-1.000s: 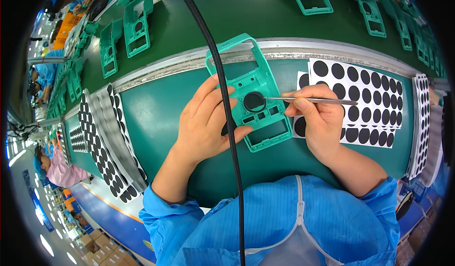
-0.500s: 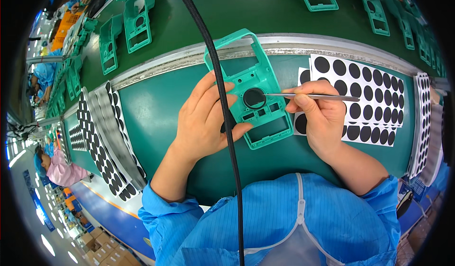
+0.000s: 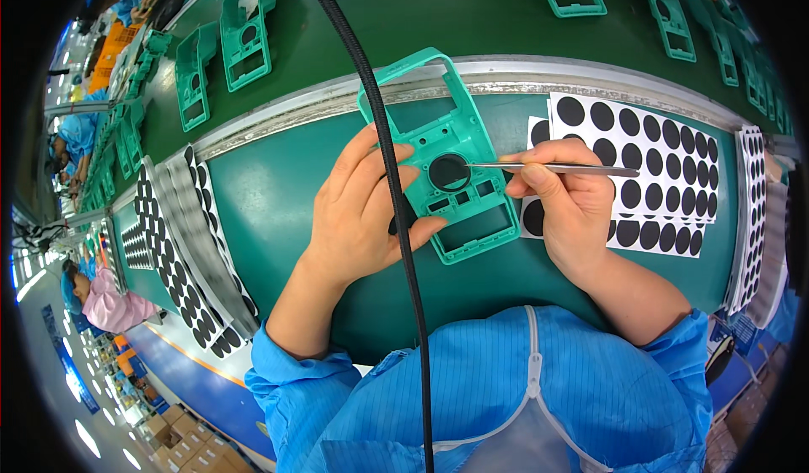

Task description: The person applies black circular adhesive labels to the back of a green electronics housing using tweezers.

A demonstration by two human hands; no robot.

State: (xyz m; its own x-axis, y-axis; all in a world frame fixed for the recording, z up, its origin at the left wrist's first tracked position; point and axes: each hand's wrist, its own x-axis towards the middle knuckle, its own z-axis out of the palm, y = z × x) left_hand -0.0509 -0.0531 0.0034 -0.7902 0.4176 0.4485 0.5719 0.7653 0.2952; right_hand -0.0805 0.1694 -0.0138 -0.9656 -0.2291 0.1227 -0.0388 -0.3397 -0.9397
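A green plastic housing with rectangular openings lies tilted in front of me, its far end by the metal rail. My left hand grips its left side, fingers on the inner face and thumb near the lower opening. In my right hand is a pair of metal tweezers, pinched between thumb and fingers. Their tips reach the edge of a black round disc sitting in the housing's circular recess. Whether the tips grip the disc or only touch it, I cannot tell.
Sheets of black round stickers lie right of the housing. More sticker sheets are stacked at the left and far right. Beyond the metal rail, a green belt carries several similar housings. A black cable crosses my view.
The housing and both hands have shifted only very slightly. The tweezer tips have moved a little left, further over the black disc.
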